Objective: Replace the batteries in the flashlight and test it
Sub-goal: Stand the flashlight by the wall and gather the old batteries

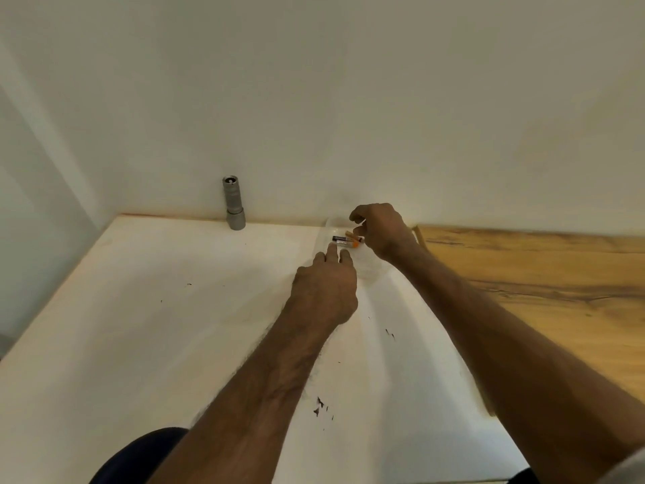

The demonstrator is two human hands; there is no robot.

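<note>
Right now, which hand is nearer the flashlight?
Left. The left hand is right of and in front of the flashlight; the right hand is farther right, by the batteries.

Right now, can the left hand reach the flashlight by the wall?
Probably yes. The flashlight stands upright against the wall, left of the left hand, with only bare white tabletop between them. That hand grips nothing; its fingers stretch toward the batteries.

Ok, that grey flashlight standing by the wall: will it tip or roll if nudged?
The flashlight stands upright on its wider end, so a light nudge probably won't tip it; a push high up might. Its round body would likely roll on the smooth table once down. Looks metal, probably rigid.
</note>
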